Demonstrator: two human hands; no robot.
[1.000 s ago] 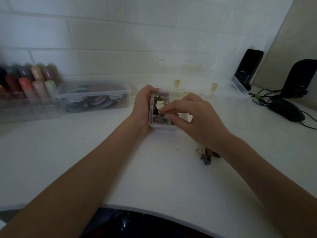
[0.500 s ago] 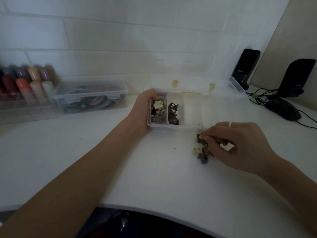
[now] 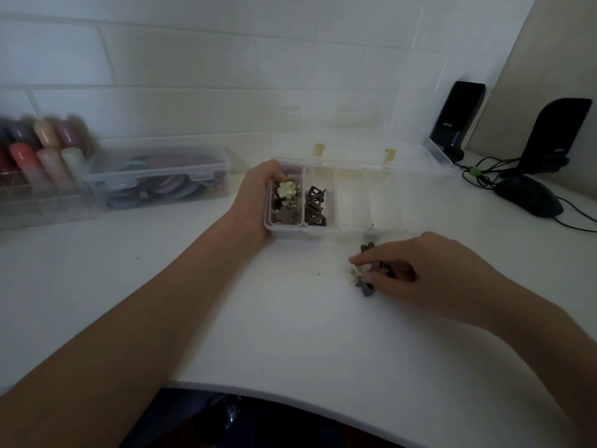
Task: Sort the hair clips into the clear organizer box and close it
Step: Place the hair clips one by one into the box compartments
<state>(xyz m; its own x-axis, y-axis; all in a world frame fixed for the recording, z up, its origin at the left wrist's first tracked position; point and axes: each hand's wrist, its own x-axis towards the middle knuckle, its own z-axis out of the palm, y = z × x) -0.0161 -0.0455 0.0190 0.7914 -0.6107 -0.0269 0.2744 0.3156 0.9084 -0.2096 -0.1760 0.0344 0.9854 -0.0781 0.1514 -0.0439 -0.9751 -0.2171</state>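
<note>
Resting unchanged, left hand [image 3: 255, 202] clasps the organizer box [image 3: 352, 226] end; right hand [image 3: 429, 279], just in front, now pinches a cream clip [image 3: 355, 273] from the loose clips [image 3: 368, 286].

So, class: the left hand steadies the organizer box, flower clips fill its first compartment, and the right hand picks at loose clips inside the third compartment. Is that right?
Not quite. The head view shows the right hand picking at loose clips on the table in front of the organizer box, not inside its third compartment. The left hand steadying the box and the flower clips are right.
</note>
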